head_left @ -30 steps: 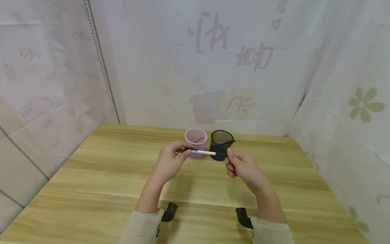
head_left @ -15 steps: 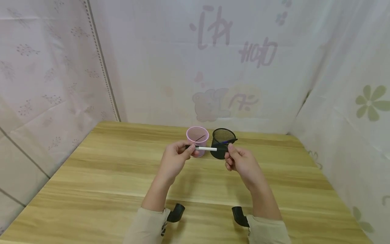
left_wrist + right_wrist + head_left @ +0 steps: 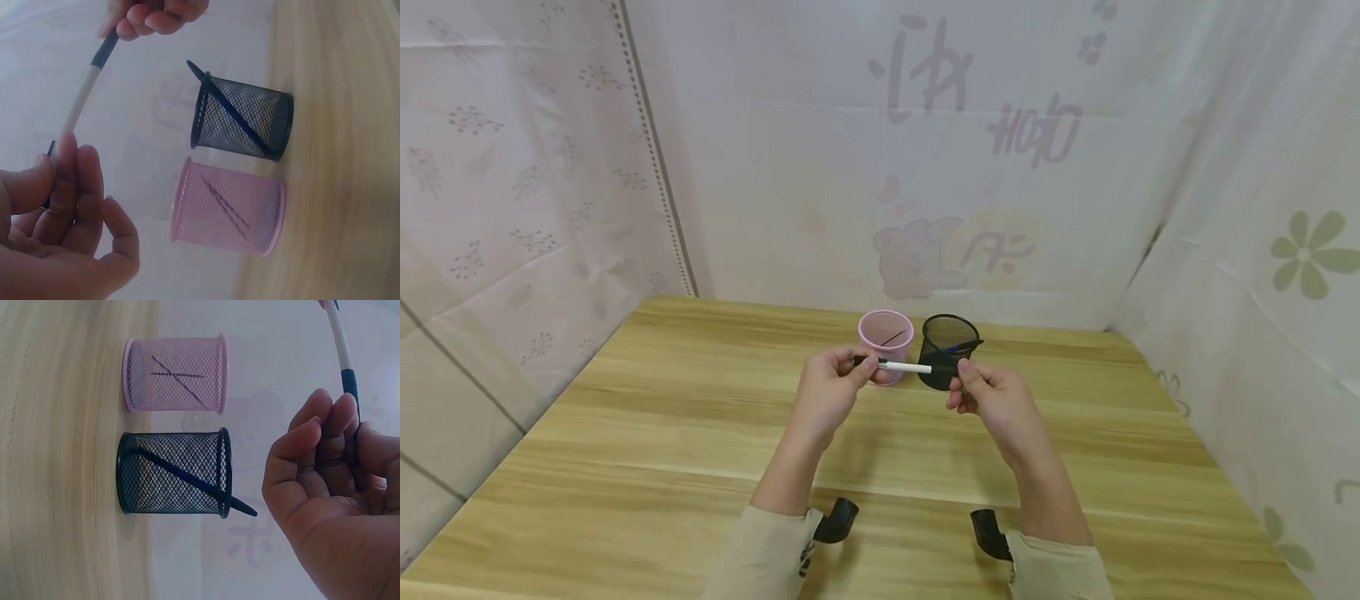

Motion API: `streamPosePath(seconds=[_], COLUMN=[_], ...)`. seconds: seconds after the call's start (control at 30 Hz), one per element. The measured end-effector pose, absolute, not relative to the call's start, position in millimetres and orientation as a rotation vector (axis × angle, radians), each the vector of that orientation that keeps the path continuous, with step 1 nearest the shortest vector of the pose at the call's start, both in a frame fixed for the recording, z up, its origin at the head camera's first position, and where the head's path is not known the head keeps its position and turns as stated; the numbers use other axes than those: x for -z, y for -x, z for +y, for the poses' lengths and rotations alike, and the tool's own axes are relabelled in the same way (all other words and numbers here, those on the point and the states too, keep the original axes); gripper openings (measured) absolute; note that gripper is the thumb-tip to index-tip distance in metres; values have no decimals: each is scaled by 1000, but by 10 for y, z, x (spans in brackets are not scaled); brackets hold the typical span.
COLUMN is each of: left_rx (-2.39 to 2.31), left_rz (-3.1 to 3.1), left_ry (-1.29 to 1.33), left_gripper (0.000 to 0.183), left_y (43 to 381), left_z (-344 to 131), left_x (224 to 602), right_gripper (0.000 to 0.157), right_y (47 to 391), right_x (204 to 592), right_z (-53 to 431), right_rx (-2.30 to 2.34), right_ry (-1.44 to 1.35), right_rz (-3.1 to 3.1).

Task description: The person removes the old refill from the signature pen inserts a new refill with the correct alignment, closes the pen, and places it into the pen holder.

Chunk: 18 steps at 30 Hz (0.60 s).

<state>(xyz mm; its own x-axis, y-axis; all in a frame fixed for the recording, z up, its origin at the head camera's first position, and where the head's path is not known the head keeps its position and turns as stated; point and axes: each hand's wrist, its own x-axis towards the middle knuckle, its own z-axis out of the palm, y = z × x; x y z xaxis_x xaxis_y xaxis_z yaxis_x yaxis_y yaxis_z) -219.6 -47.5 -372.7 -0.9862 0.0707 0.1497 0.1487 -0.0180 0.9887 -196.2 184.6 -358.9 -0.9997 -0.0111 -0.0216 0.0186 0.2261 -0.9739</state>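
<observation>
A pen (image 3: 908,367) with a white barrel and black ends is held nearly level between the two hands, above the table. My left hand (image 3: 832,390) pinches its left end, where a dark clip shows beside the fingers in the left wrist view. With thumb and fingers, my right hand (image 3: 996,402) pinches the black right end, its tip hidden. Behind the hands stand a pink mesh pen holder (image 3: 228,206) and a black mesh pen holder (image 3: 175,494). A dark pen (image 3: 244,507) leans out of the black holder; a thin dark stick (image 3: 892,337) lies inside the pink one.
The holders stand side by side near the back edge of the wood-grain table (image 3: 700,483). Printed white curtains (image 3: 790,167) hang behind and at both sides. A black curved piece (image 3: 837,521) sticks out from each sleeve cuff.
The pen has turned from a slight downward tilt to nearly level. Both hands keep their hold on it and have shifted only a little. The whole view has moved slightly.
</observation>
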Motion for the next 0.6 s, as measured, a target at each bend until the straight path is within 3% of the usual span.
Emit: streamPosePath(seconds=[0.4,0.6], left_rx=[2166,2185], left_rz=[-2143,-2139], left_ry=[151,92], left_gripper=[11,13], left_y=[2181,2168], left_z=[-452,-462], left_x=[3672,3668], right_gripper=[39,30], right_y=[1923,1903], right_x=[3529,3494], right_z=[1805,1764], right_rx=[1857,1757], right_ry=[-37,-40], right_rz=[2559,2664])
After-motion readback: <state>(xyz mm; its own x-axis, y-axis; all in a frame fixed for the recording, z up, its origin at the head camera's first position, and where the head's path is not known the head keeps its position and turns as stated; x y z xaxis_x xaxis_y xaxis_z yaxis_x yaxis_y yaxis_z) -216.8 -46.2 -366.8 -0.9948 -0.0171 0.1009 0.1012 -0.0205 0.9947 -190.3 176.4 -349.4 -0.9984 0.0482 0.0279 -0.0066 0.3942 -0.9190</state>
